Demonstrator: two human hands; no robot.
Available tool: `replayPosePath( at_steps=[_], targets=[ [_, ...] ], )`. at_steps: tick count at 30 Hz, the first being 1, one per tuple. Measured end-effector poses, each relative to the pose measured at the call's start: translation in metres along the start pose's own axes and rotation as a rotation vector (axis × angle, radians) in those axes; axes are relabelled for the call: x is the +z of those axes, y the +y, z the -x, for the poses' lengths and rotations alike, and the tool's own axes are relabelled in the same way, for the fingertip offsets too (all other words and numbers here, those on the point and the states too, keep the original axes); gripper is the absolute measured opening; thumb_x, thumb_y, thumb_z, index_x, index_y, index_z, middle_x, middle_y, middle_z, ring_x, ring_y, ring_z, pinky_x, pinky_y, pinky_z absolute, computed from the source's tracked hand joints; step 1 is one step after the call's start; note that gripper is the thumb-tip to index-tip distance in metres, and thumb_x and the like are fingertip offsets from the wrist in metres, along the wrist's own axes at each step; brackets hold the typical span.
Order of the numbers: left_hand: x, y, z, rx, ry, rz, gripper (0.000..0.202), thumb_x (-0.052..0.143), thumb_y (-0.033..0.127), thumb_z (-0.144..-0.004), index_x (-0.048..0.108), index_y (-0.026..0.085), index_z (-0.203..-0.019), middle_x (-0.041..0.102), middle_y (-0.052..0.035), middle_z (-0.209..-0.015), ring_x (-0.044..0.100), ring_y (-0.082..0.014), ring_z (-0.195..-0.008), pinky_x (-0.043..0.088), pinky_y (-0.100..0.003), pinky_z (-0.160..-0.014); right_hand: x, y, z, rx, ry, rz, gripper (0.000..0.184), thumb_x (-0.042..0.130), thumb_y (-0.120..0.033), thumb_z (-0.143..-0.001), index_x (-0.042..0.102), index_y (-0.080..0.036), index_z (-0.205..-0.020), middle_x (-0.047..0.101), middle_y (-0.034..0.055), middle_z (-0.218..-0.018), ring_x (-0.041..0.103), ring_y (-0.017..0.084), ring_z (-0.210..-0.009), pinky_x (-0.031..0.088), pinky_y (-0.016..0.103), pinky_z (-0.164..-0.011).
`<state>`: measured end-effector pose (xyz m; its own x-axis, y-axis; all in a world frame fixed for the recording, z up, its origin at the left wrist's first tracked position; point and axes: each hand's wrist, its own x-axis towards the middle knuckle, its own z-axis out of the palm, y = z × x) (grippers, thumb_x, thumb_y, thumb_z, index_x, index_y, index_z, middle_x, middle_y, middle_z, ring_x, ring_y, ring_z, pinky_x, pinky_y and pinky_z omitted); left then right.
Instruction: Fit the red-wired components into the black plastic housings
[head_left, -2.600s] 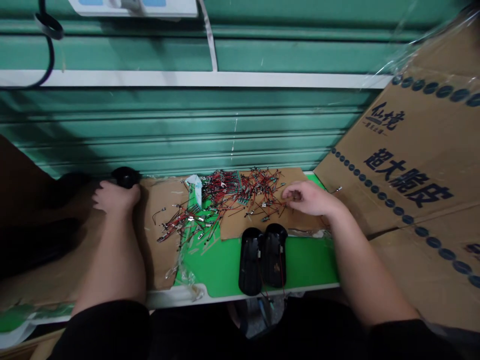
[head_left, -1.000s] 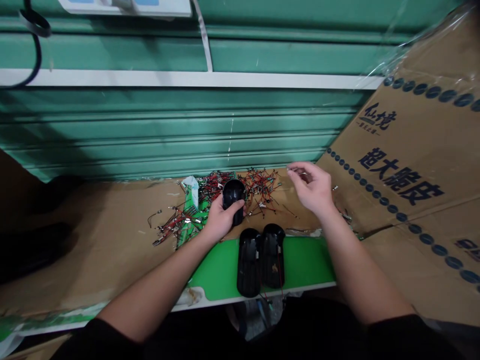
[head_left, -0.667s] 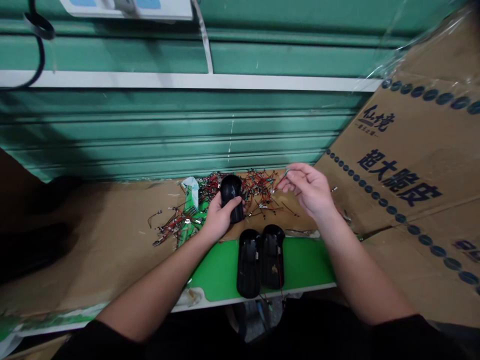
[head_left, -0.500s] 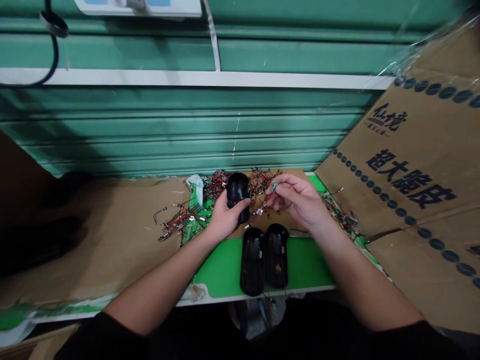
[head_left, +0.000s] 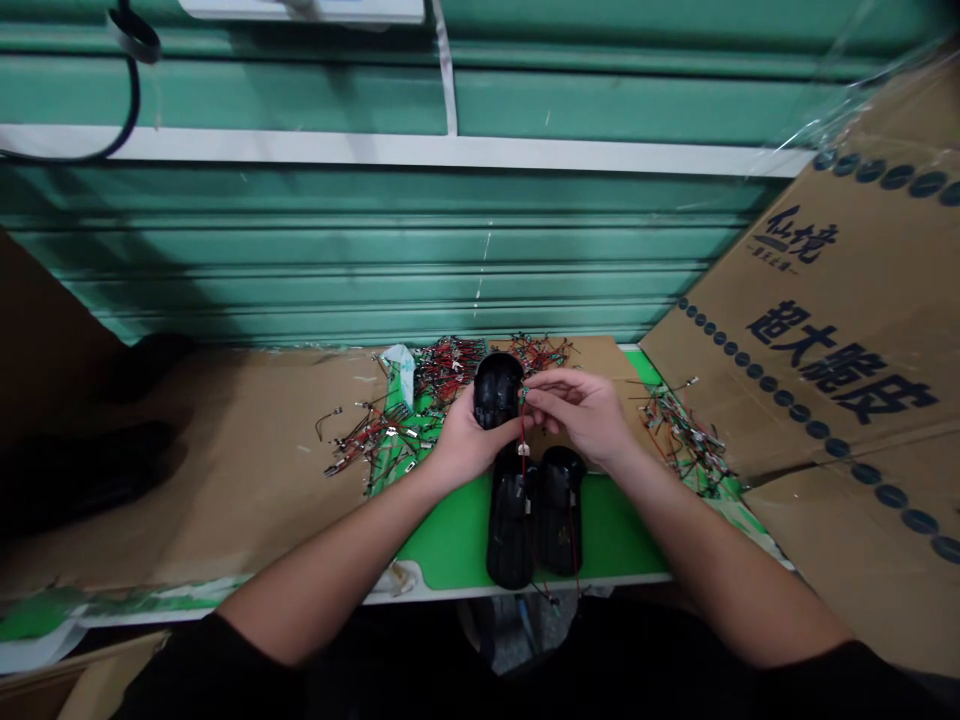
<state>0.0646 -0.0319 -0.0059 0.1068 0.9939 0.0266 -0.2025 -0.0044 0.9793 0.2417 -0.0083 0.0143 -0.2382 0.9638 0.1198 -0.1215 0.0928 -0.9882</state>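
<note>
My left hand [head_left: 466, 448] gripped a glossy black plastic shell [head_left: 498, 390], held just above the green mat [head_left: 450, 540]. My right hand [head_left: 577, 415] pinched a thin red wire [head_left: 522, 432] at the shell's edge, though I could hardly tell whether they touched. Earlier my hands had been well apart; now they nearly met. Two more black shells [head_left: 534, 522] lay on the mat below.
</note>
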Motion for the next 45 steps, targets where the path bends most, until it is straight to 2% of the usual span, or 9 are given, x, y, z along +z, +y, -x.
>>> replayPosePath(
  at_steps=[3,8,13,23,27,31,35,39,45],
  targets=[
    [0.0,-0.001,0.001,0.047,-0.001,-0.036,0.056,0.094,0.026,-0.062,0.062,0.017,-0.108,0.069,-0.002,-0.095,0.063,-0.0161,-0.083,0.052,-0.027,-0.078,0.002,0.005,0.0,-0.093,0.032,0.084,0.028,0.088,-0.043,-0.078,0.081,-0.022,-0.095,0.073,0.0033,-0.08,0.064,0.014,-0.064,0.046,0.025,-0.049],
    [0.001,0.002,0.004,0.109,-0.001,-0.116,0.056,0.089,0.028,-0.068,0.061,0.016,-0.115,0.068,-0.0046,-0.101,0.064,-0.0188,-0.091,0.053,-0.03,-0.085,0.004,0.01,-0.002,-0.304,0.057,0.212,0.015,0.086,-0.037,-0.083,0.083,-0.025,-0.092,0.072,0.0055,-0.092,0.068,0.018,-0.089,0.058,0.033,-0.078],
    [0.001,0.0,0.005,0.133,0.015,-0.158,0.059,0.088,0.03,-0.07,0.06,0.016,-0.12,0.069,-0.0071,-0.11,0.064,-0.0216,-0.1,0.051,-0.032,-0.092,0.003,0.013,-0.001,-0.301,0.069,0.262,0.02,0.083,-0.042,-0.085,0.083,-0.025,-0.095,0.071,0.0061,-0.095,0.067,0.019,-0.087,0.057,0.035,-0.077],
    [0.001,-0.006,0.01,0.193,-0.027,-0.186,0.048,0.08,0.027,-0.082,0.053,0.019,-0.121,0.065,-0.0068,-0.113,0.063,-0.0204,-0.101,0.051,-0.03,-0.09,0.007,0.016,0.002,-0.368,0.092,0.332,0.017,0.081,-0.041,-0.088,0.081,-0.025,-0.09,0.07,0.0068,-0.09,0.065,0.02,-0.088,0.054,0.036,-0.077],
    [0.003,-0.006,0.013,0.217,-0.039,-0.174,0.05,0.077,0.024,-0.083,0.051,0.02,-0.125,0.064,-0.0084,-0.117,0.064,-0.0221,-0.106,0.052,-0.032,-0.093,0.008,0.016,0.003,-0.279,0.104,0.268,0.025,0.083,-0.046,-0.084,0.073,-0.022,-0.084,0.068,0.0052,-0.087,0.065,0.018,-0.082,0.053,0.032,-0.071],
    [0.004,0.0,0.017,0.21,-0.037,-0.205,0.057,0.079,0.023,-0.079,0.05,0.021,-0.128,0.065,-0.0092,-0.117,0.066,-0.0257,-0.109,0.054,-0.035,-0.093,0.008,0.013,0.005,-0.103,0.055,0.165,0.042,0.087,-0.051,-0.079,0.066,-0.023,-0.103,0.07,0.003,-0.091,0.067,0.017,-0.079,0.055,0.029,-0.068],
    [0.004,0.005,0.022,0.185,-0.04,-0.26,0.06,0.083,0.019,-0.071,0.054,0.021,-0.123,0.067,-0.0085,-0.107,0.067,-0.0285,-0.104,0.055,-0.037,-0.09,0.005,0.01,0.006,-0.087,-0.02,0.155,0.04,0.084,-0.052,-0.081,0.069,-0.022,-0.103,0.073,0.0051,-0.095,0.069,0.021,-0.09,0.059,0.034,-0.08],
    [0.004,0.002,0.023,0.191,-0.057,-0.301,0.061,0.081,0.015,-0.069,0.053,0.02,-0.123,0.065,-0.0076,-0.105,0.066,-0.0279,-0.103,0.055,-0.038,-0.09,0.005,0.008,0.006,-0.071,-0.023,0.182,0.039,0.086,-0.051,-0.078,0.067,-0.02,-0.092,0.07,0.0044,-0.088,0.068,0.02,-0.086,0.058,0.033,-0.076],
    [0.001,0.006,0.023,0.177,-0.162,-0.233,0.065,0.076,0.012,-0.071,0.047,0.02,-0.129,0.062,-0.0068,-0.113,0.062,-0.025,-0.106,0.053,-0.035,-0.089,0.005,0.007,0.004,-0.048,-0.012,0.201,0.039,0.083,-0.052,-0.079,0.068,-0.019,-0.092,0.072,0.0051,-0.089,0.068,0.02,-0.085,0.058,0.033,-0.078]
  ],
)
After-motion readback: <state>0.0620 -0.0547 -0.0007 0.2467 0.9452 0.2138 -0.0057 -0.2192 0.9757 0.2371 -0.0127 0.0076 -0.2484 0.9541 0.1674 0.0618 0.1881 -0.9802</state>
